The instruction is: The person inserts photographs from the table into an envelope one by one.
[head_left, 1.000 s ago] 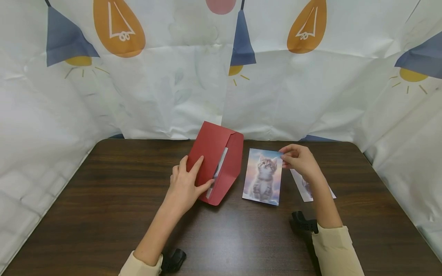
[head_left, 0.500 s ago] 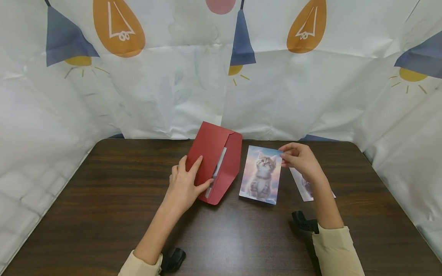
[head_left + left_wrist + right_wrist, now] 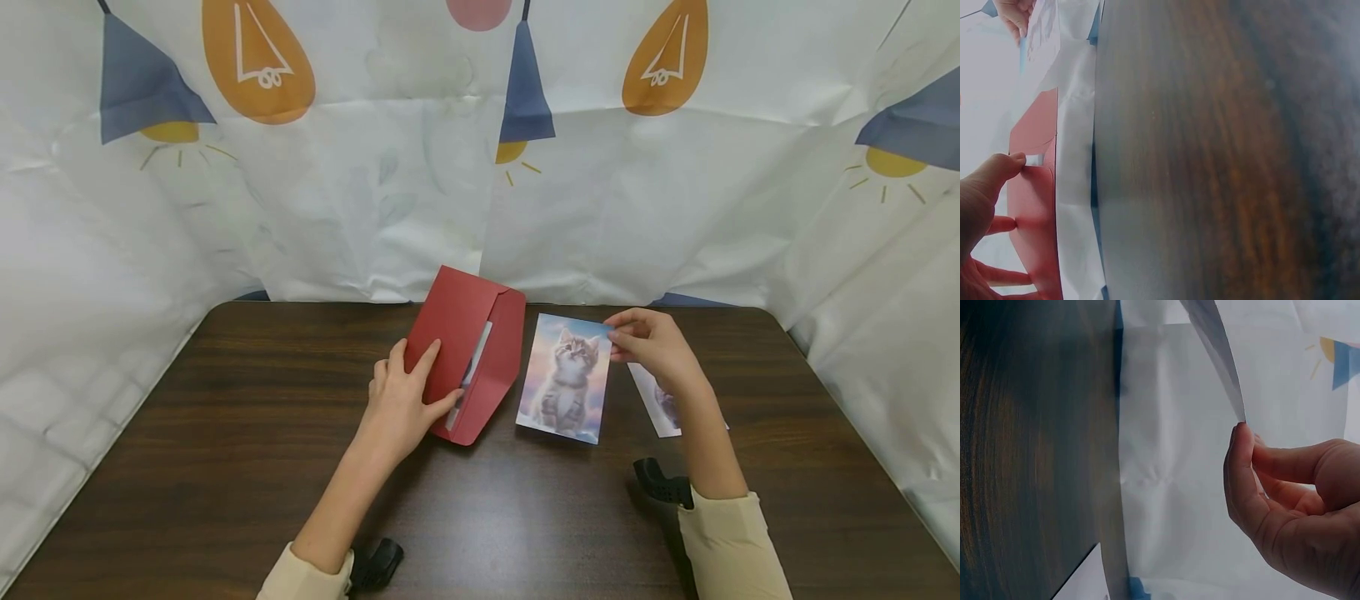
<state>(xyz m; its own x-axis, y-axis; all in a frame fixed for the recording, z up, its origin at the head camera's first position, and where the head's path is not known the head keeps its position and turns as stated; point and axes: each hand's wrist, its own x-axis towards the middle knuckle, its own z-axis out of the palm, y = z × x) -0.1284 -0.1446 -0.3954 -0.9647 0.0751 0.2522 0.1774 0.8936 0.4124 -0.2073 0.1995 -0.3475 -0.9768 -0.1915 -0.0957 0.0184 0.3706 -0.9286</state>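
A red envelope (image 3: 465, 350) is raised over the table's far side, its flap to the right and pale paper (image 3: 476, 358) showing in its opening. My left hand (image 3: 401, 404) grips it, thumb at the opening and other fingers spread toward its left side. In the left wrist view the envelope (image 3: 1035, 200) appears apart from the tabletop. My right hand (image 3: 656, 350) pinches the upper right corner of a kitten picture card (image 3: 566, 379), just right of the envelope. The right wrist view shows that card (image 3: 1219, 353) nearly edge-on between thumb and fingers.
Another picture card (image 3: 656, 404) lies on the dark wooden table (image 3: 225, 458), partly hidden behind my right forearm. A white patterned curtain (image 3: 337, 192) hangs behind the table's far edge. Black wrist devices (image 3: 378, 567) are at both cuffs.
My right hand has moved the kitten card slightly left and up, toward the envelope. The envelope has shifted a touch left; my left hand has barely moved.
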